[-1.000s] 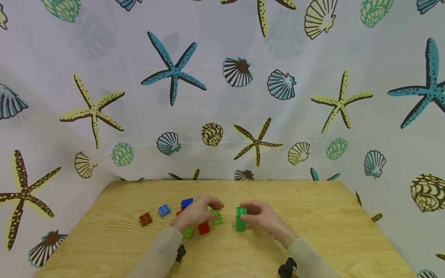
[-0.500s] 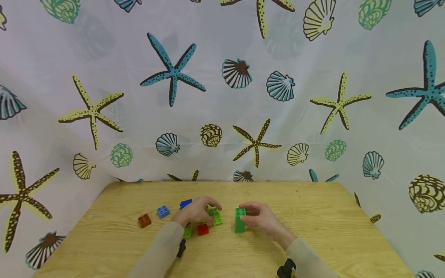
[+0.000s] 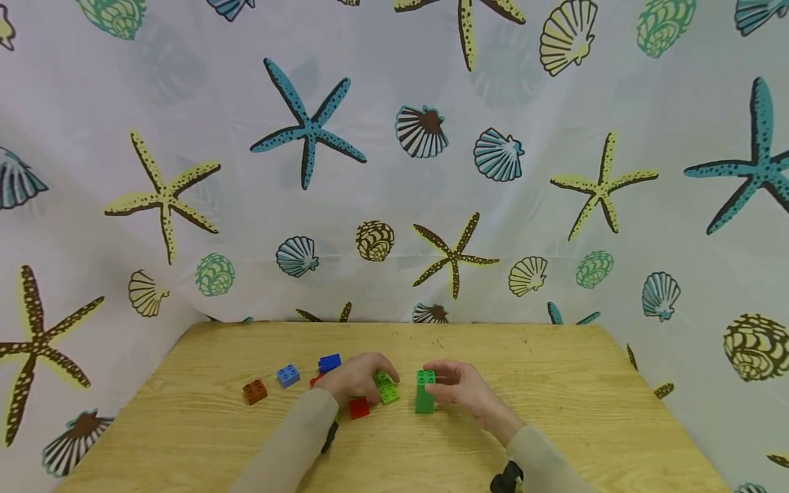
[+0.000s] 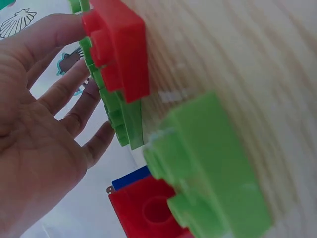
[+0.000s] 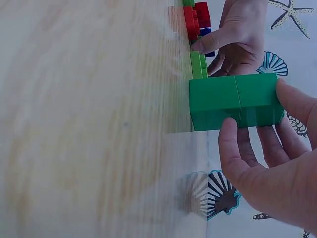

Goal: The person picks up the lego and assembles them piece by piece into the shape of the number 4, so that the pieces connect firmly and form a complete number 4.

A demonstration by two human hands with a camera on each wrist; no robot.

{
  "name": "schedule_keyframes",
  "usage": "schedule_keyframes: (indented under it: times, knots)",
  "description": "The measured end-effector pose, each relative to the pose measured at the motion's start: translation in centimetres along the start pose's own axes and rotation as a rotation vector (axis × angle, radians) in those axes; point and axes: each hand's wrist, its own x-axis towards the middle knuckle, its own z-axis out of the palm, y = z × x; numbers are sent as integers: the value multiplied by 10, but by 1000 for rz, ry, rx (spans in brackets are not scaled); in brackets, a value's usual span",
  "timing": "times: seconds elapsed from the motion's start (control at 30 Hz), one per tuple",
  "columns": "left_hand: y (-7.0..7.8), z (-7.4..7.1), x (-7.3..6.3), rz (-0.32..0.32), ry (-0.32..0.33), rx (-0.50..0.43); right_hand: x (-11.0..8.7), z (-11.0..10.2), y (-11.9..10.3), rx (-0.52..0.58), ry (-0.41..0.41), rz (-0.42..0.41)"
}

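My left hand (image 3: 356, 378) is over a long light green building brick (image 3: 388, 392), its thumb on the near side and curled fingers at the far side. In the left wrist view those fingertips reach the studs of that brick (image 4: 119, 114). A red brick (image 3: 359, 409) lies right by the thumb. Under the left wrist, a smaller light green brick (image 4: 213, 163) is mostly hidden from the head view. My right hand (image 3: 464, 394) holds two dark green bricks (image 5: 218, 101), stacked upright on the table, between thumb and fingers.
To the left lie a brown brick (image 3: 255, 392), a light blue brick (image 3: 287, 375) and a dark blue brick (image 3: 329, 363). Another red brick (image 3: 316, 379) is partly behind the left hand. A shell-patterned curtain (image 3: 394, 192) hangs behind the wooden table (image 3: 524, 356).
My left hand has lowered around the long light green brick, which has shifted slightly right and nearer. The right hand and the dark green stack stay in place.
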Motion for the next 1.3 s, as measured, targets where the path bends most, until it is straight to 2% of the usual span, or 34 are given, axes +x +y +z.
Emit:
schedule_keyframes:
  times: [0.13, 0.33, 0.6, 0.7, 0.87, 0.93, 1.1, 1.3]
  knots:
    - [0, 3, 4, -7, -5, -4, 0, 0, 0, -3, -3, -4]
    - [-2, 5, 9, 38, -32, -2, 0, 1, 0, 2, -3, -1]
    - [0, 3, 10, 93, -26, -40, 1, 0, 1, 14, -3, 5]
    - [2, 1, 8, 118, -6, -37, 1, 1, 2, 19, -3, 4]
    - [6, -3, 0, 121, 43, -89, 0, 2, 2, 28, -6, 5]
    - [8, -5, -3, 158, 68, -78, 0, 2, 2, 30, -11, 5]
    - [14, -11, -9, 299, 134, -14, 1, 1, 2, 31, -13, 9]
    - [18, -10, -15, 318, 170, -89, 2, 1, 4, 26, 5, 16]
